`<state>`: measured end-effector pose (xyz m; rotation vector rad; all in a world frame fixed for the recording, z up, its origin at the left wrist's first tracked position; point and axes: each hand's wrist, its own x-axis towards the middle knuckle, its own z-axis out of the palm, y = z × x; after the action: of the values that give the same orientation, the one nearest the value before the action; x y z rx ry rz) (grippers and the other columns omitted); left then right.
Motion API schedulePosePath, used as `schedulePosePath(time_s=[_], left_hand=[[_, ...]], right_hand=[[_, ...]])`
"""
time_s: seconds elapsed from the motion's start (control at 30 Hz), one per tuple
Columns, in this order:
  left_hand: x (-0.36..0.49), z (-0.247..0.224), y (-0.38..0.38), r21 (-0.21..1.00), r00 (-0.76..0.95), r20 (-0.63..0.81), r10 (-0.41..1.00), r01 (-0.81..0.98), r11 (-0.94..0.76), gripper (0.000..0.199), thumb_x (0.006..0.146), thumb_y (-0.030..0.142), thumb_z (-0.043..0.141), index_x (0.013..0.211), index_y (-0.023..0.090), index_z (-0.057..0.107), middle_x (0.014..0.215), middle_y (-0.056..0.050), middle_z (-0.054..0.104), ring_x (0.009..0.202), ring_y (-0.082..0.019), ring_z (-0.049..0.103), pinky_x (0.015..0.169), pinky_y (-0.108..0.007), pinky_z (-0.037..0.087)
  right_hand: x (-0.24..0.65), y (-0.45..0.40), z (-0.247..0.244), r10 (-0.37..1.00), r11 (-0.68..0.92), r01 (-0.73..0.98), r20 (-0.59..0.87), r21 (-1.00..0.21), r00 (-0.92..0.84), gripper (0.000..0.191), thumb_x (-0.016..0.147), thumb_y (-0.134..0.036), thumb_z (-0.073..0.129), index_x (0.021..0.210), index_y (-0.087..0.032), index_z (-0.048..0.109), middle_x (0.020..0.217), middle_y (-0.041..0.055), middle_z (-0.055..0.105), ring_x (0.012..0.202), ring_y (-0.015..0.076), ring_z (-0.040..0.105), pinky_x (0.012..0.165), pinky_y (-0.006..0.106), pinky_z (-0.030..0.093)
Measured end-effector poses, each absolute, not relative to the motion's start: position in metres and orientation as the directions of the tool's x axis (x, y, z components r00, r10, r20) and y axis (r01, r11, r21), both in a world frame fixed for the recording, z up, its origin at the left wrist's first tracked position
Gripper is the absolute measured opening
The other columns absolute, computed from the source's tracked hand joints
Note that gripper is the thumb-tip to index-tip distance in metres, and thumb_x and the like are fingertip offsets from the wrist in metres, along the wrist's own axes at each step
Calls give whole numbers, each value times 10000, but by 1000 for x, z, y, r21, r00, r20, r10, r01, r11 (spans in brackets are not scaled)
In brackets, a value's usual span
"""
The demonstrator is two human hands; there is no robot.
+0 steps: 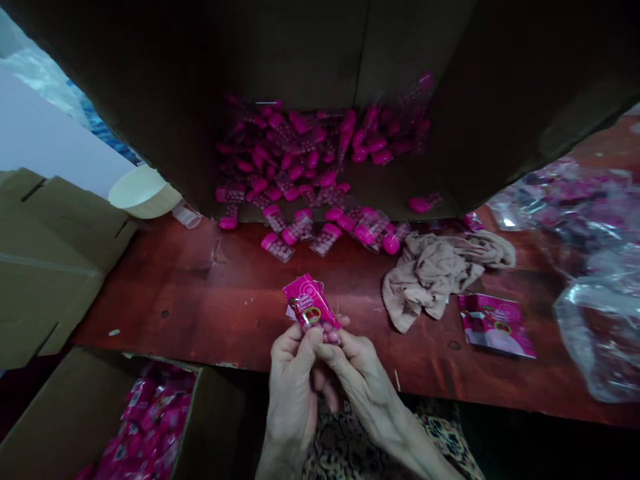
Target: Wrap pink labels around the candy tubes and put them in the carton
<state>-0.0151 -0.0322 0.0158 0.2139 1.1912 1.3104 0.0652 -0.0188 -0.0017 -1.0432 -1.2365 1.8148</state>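
My left hand (293,393) and my right hand (363,377) meet above the table's near edge, both pinching a bright pink printed packet (310,308). Small round pink pieces (327,331) show at its lower end, partly hidden by my fingers. Several pink blister strips (295,233) lie loose on the reddish-brown wooden table (165,300) ahead of my hands, with a larger heap of them (300,157) under a cardboard box (290,47). To the right of my right hand lies a flat pink printed packet (495,325).
A crumpled beige cloth (430,280) lies right of my hands, and clear plastic sheeting (600,333) lies at the right. A cardboard box (65,420) at lower left holds several pink packets. Flattened cardboard (45,260) and a cream round object (143,191) stand at left.
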Motion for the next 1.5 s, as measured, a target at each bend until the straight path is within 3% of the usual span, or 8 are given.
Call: schedulePosePath(time_s=[0.47,0.57,0.67,0.8,0.9,1.1,1.33,1.5], left_hand=[[-13,12,-39,678,-160,-561,812,-651,341,235,699,358,672,742,127,661,787,-80,711,280,-10,343,259,-171,375],[-34,12,-50,721,-277,-530,802,-645,254,179,679,319,684,704,142,668,802,-75,716,437,-93,541,463,-259,514],[-81,10,-75,862,-650,-399,647,-506,24,145,646,340,688,643,200,651,748,-14,717,783,-199,645,740,-339,512],[-128,7,-109,981,-910,-139,392,-181,-72,316,738,482,535,913,251,660,946,0,706,947,-214,595,850,-341,442],[-111,7,-106,967,-833,-230,504,-255,21,357,684,509,600,848,200,672,844,-56,719,803,-229,626,698,-332,482],[-4,16,-36,975,-381,-223,897,-67,214,130,717,251,651,825,200,702,836,-65,706,735,-181,621,658,-266,476],[63,-26,18,885,33,208,978,418,-203,438,804,110,452,1234,163,515,1164,-175,572,1012,-289,552,877,-380,379],[61,-34,24,782,144,248,958,554,-286,403,861,135,332,1231,108,489,1200,-225,546,1037,-289,545,874,-406,386]], right_hand=[[65,-24,-6,816,-393,-151,-268,-907,-512,467,860,-481,460,536,-149,508,441,-45,448,317,29,358,309,141,252],[75,-20,3,826,-222,33,-206,-975,-525,326,846,-425,520,667,-167,603,496,-43,498,379,60,420,361,166,329],[103,-4,6,971,94,316,17,-944,-238,205,832,-385,556,865,-198,634,635,-7,590,522,120,513,505,232,435],[148,26,-9,902,178,850,428,-496,61,349,871,-400,431,1032,-149,611,961,149,563,834,271,493,726,436,428],[166,40,-25,898,190,937,438,-294,-44,385,896,-355,345,936,-134,659,888,163,527,789,280,433,658,413,406],[167,42,-32,870,251,892,491,-375,-39,408,927,-365,328,684,-168,590,684,74,524,657,205,390,621,330,352],[176,46,-36,899,232,842,437,-487,5,425,945,-373,287,626,-194,503,644,40,499,640,186,392,608,306,333],[177,48,-41,873,246,837,486,-489,28,389,920,-386,358,655,-182,555,638,41,509,642,188,402,586,297,341]])
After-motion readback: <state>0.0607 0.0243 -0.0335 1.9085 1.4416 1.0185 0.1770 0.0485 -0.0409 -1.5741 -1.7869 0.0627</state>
